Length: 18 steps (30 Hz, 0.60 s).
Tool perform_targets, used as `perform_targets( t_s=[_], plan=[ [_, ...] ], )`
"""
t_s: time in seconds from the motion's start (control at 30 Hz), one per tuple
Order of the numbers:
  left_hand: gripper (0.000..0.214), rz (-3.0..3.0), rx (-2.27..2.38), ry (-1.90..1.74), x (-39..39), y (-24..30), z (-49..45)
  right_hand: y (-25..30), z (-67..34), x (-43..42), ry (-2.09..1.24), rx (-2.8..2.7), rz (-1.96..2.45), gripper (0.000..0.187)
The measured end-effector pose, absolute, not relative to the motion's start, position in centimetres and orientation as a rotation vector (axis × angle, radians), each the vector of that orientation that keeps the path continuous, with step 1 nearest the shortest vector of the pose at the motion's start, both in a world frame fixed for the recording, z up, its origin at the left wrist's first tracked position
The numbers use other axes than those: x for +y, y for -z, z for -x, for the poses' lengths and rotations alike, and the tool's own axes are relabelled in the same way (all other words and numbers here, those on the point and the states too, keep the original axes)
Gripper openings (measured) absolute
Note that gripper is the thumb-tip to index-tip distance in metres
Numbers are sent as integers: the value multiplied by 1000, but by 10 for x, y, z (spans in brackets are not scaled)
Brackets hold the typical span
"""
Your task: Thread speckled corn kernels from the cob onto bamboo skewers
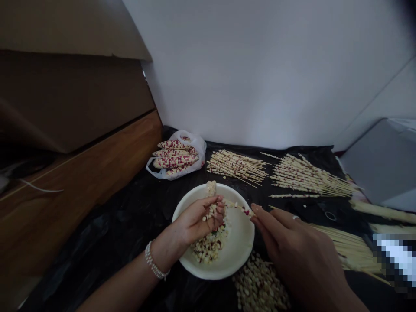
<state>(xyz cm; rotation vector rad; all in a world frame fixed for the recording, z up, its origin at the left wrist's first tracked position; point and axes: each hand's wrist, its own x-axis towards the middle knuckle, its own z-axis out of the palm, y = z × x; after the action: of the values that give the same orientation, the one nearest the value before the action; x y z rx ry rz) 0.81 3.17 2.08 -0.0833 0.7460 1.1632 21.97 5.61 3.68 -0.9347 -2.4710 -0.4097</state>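
My left hand [198, 221] hovers over a white bowl [238, 242], fingers curled round a small heap of loose corn kernels [212, 211]. My right hand [292, 247] comes in from the right and pinches a thin wooden skewer [238, 207] threaded with a few white and red kernels, its tip pointing at the left hand. More loose kernels [208, 249] lie in the bowl below the left hand. A pearl bracelet is on the left wrist and a ring on the right hand.
A plastic bag of red-and-white corn cobs [175, 158] lies at the back left. Two heaps of filled skewers [235, 167] [305, 177] lie behind the bowl, bare skewers [351, 249] at right, a kernel pile [260, 288] in front. Black sheeting covers the surface; wooden boards stand at left.
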Motion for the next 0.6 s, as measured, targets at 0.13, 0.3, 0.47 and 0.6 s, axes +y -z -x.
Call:
perform_targets(
  t_s=[0.13, 0.3, 0.47, 0.6],
  plan=[
    [22, -32, 785, -1134, 37, -23, -13, -34, -223, 57, 438, -2500, 884, 32],
    [13, -205, 753, -1149, 35, -13, -15, -29, -229, 57, 471, -2552, 829, 36],
    [11, -526, 729, -883, 27, -9, -23, -24, -231, 54, 514, -2564, 723, 39],
    [19, -607, 707, -806, 23, -10, -24, -25, -226, 47, 538, -2474, 757, 35]
  ],
)
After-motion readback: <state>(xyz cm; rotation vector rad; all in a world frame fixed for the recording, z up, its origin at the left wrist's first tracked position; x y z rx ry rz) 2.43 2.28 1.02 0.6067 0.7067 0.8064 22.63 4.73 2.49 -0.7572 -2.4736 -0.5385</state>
